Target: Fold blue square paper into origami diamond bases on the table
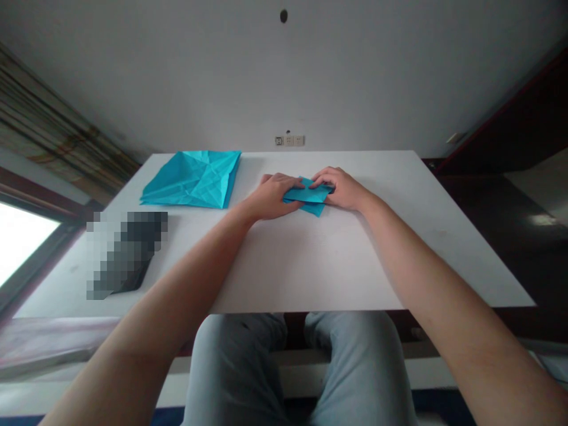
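A small folded piece of blue paper (313, 198) lies on the white table (310, 260) near its far middle. My left hand (270, 198) rests on the paper's left side, fingers curled and pressing down on it. My right hand (339, 186) covers the paper's right end, its fingertips pressed flat on the top fold. Part of the paper is hidden under both hands. A larger creased blue sheet (193, 178) lies flat at the far left of the table, apart from both hands.
A dark flat object (126, 251), blurred out, lies near the table's left edge. A wall with a socket strip (289, 141) stands behind the table. A window (18, 242) is at the left. My knees show under the near edge.
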A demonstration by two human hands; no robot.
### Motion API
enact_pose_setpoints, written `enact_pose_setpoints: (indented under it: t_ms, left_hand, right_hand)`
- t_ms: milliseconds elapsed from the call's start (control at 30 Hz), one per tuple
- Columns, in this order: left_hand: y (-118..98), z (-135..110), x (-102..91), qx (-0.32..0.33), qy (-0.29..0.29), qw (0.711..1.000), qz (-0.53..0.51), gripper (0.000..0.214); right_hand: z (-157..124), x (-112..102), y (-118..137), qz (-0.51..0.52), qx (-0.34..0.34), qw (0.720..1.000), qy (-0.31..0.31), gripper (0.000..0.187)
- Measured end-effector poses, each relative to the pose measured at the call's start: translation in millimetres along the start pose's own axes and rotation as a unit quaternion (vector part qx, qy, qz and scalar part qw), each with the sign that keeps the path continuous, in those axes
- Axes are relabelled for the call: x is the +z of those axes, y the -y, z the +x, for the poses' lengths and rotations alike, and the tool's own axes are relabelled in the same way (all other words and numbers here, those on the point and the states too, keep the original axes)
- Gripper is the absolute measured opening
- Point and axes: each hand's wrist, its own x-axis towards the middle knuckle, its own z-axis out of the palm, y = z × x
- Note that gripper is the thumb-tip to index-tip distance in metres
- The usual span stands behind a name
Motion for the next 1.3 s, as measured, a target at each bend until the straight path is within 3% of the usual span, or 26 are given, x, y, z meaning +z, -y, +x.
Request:
enact_pose_setpoints:
  t_ms: [167, 367, 533, 600, 733, 833, 1100, 1300]
  left_hand:
    - [1, 0, -1.9, 0.007, -0.020, 1.000, -0.014, 0.049]
    - [2, -1, -4.3, 0.043, -0.024, 0.998, -0.042, 0.036]
    - [-4, 0, -3.7, 0.049, -0.008, 0.996, -0.078, 0.051]
    - [-5, 0, -2.5, 0.027, -0.022, 0.997, -0.065, 0.047]
    - [-5, 1, -0.8, -0.025, -0.039, 0.999, -0.017, 0.033]
    - [-4, 0, -0.2, -0.055, -0.025, 0.998, 0.010, 0.045]
    - [-3, 0, 3.1, -0.049, 0.027, 0.998, -0.001, 0.075]
    - [-5, -1, 3.6, -0.012, 0.039, 0.999, -0.029, 0.065]
  right_hand:
    - [0, -2, 3, 0.021, 0.002, 1.000, 0.000, 0.032]
    - [-7, -8, 15, 0.022, 0.024, 0.998, 0.045, 0.068]
    - [-4, -9, 17, 0.071, 0.070, 0.994, 0.042, 0.081]
    - [-1, -8, 15, 0.067, 0.083, 0.994, 0.013, 0.078]
    - [1, -5, 14, -0.032, 0.101, 0.994, -0.024, 0.049]
    - [0, -4, 15, -0.062, 0.112, 0.992, -0.019, 0.034]
    - [2, -3, 18, 0.171, 0.183, 0.967, -0.048, 0.027]
    - [2, -11, 29, 0.239, 0.166, 0.957, -0.009, 0.027]
